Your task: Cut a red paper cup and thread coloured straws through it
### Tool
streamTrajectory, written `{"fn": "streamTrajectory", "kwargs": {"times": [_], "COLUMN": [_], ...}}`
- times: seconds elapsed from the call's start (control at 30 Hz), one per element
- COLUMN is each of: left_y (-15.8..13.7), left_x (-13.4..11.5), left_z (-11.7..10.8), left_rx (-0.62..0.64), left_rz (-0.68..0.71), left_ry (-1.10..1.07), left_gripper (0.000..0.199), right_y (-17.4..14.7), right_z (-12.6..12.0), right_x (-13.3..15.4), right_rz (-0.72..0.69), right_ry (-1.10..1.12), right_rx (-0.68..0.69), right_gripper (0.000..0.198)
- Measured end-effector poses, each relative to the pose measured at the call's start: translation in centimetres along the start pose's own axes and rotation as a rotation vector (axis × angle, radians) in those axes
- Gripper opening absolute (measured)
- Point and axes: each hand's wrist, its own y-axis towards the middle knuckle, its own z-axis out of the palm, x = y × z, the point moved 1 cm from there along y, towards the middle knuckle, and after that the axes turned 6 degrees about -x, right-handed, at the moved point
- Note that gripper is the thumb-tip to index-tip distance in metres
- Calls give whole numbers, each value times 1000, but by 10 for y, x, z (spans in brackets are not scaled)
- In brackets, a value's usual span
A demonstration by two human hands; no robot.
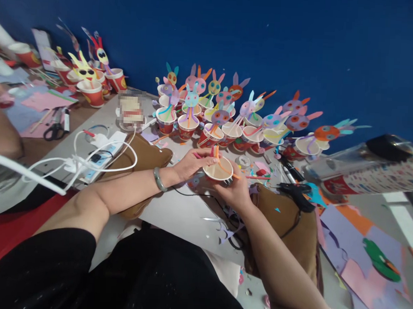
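In front of my body I hold a paper cup [215, 172], its open mouth turned up toward me. My right hand [235, 190] is wrapped round the cup's right side. At the rim the fingers of my left hand [196, 162] pinch a thin orange strip [216, 151], which stands up from the cup; more orange shows inside and over the rim. Something pink also pokes out by the left fingers. Behind stand several paper cups [187, 127] with coloured paper rabbit heads [192, 98] on strips.
A glue gun [298, 189] lies right, near a clear tube of stacked cups [375, 175] and coloured paper sheets [347, 240]. Left are a power strip [104, 156] with white cables, scissors [55, 127] and another person's arm [2, 125]. Brown cushions [146, 156] lie under my forearms.
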Motion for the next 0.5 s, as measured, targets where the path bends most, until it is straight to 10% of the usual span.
{"fn": "streamTrajectory", "kwargs": {"times": [0.5], "left_y": [7], "left_x": [-8], "left_z": [-9], "left_rx": [191], "left_rz": [209], "left_ry": [347], "left_gripper": [28], "right_y": [-4], "right_z": [4], "right_x": [-4], "right_rz": [49], "right_ry": [37], "right_rx": [44], "right_gripper": [61]}}
